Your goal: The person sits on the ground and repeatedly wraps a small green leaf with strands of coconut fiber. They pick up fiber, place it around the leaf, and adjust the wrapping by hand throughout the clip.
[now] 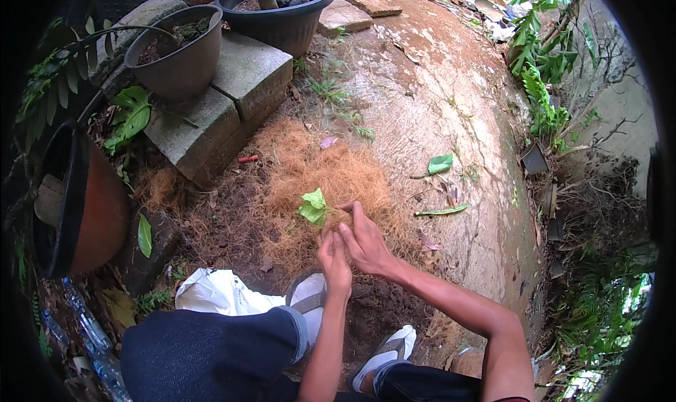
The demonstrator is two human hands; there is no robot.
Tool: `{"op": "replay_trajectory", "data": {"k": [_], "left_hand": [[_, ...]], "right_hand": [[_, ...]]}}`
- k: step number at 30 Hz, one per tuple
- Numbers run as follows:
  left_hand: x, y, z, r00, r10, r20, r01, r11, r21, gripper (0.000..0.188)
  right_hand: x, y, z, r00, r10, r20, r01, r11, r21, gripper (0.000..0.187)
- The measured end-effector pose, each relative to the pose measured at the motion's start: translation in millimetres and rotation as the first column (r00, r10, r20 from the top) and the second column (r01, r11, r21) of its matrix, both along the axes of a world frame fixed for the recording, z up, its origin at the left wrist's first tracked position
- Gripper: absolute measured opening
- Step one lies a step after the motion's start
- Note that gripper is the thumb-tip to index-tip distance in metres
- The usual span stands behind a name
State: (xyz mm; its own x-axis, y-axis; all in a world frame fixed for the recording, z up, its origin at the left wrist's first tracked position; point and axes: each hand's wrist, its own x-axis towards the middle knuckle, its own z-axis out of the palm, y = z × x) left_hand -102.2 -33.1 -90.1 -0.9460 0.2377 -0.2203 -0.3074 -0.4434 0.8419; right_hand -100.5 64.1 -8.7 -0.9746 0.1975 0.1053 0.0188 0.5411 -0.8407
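Both my hands meet in front of me, low over a loose heap of orange-brown fibre [324, 170]. Between them is a small leafy seedling [313, 208] with light green leaves, tilted to the left. A wad of brown fibre [336, 222] surrounds its base. My left hand [335, 262] is closed at the lower side of this wad, fingertips pressed together. Curled around the wad from the right is my right hand [365, 241], also closed. The seedling's stem and roots are mostly hidden by the fingers and fibre.
Plant pots [176, 67] stand on and behind concrete blocks [253, 64] at the far left; an orange-brown pot [98, 212] leans nearer. A white bag [225, 293] lies by my left foot. Loose leaves [440, 164] and a green pod-like strip [441, 210] rest on the ground at right.
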Motion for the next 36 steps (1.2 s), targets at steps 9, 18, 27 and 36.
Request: {"op": "replay_trajectory", "data": {"k": [9,18,27,36], "left_hand": [[-14,-17,7,0.992,0.041,0.122,-0.038,0.999,-0.030,0.034],[-30,-35,20,0.877,0.476,0.064,-0.454,0.865,-0.212,0.028],[-25,-29,37,0.914,0.402,-0.062,-0.406,0.893,-0.193,0.024],[-28,-29,44,0.928,0.225,-0.297,-0.328,0.870,-0.367,0.031]], "right_hand": [[-8,-2,-15,1.000,0.000,-0.002,0.000,1.000,-0.020,0.028],[-35,-34,-4,0.992,0.094,-0.079,-0.099,0.993,-0.061,0.029],[-39,-42,-8,0.999,0.039,-0.016,-0.041,0.990,-0.135,0.032],[-54,-33,-11,0.989,0.004,-0.149,-0.014,0.998,-0.062,0.035]]}}
